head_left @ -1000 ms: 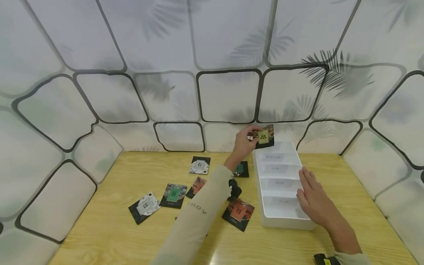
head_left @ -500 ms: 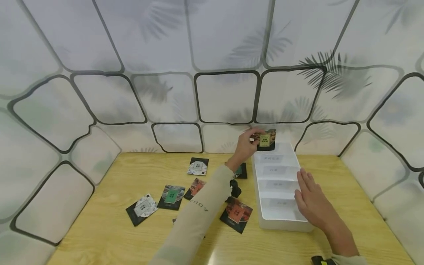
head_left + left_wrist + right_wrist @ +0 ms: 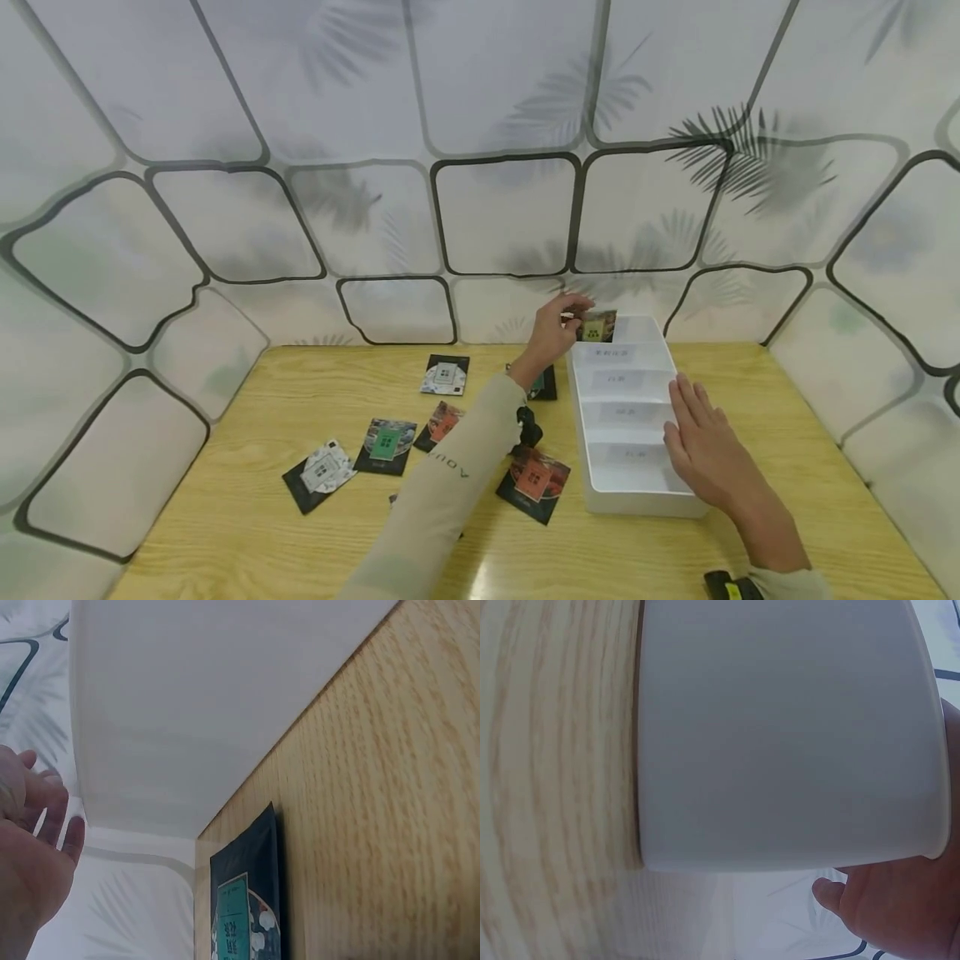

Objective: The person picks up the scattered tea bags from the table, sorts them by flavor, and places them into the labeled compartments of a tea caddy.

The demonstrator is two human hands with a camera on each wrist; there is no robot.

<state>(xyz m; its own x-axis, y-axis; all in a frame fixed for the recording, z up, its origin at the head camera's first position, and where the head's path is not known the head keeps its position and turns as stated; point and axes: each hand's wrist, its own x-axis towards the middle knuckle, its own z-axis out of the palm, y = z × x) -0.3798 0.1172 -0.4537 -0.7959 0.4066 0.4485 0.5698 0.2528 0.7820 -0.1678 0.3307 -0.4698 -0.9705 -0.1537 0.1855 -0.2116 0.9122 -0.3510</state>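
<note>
My left hand (image 3: 553,333) pinches a dark sachet with a yellow label (image 3: 597,327) at its left edge. The sachet stands upright, its lower part down in the far compartment of a white divided box (image 3: 645,504). In the left wrist view the left hand (image 3: 34,847) shows curled fingers beside the box wall (image 3: 195,697); the held sachet is hidden there. My right hand (image 3: 708,442) rests along the box's right rim with its fingers straight. In the right wrist view the right hand (image 3: 900,907) appears behind the box's outer wall (image 3: 780,735).
A green-label sachet (image 3: 543,385) lies left of the box, partly behind the left wrist. Across the wooden table (image 3: 247,517) lie white-label sachets (image 3: 445,375), another green-label sachet (image 3: 386,446) and orange-label sachets (image 3: 534,485). The box dividers carry label strips (image 3: 626,412). A patterned wall covering (image 3: 510,217) stands behind.
The yellow-label sachet has moved down from above the box into its far compartment, the left hand lowering with it. The right hand stays on the rim. The head view has shifted slightly.
</note>
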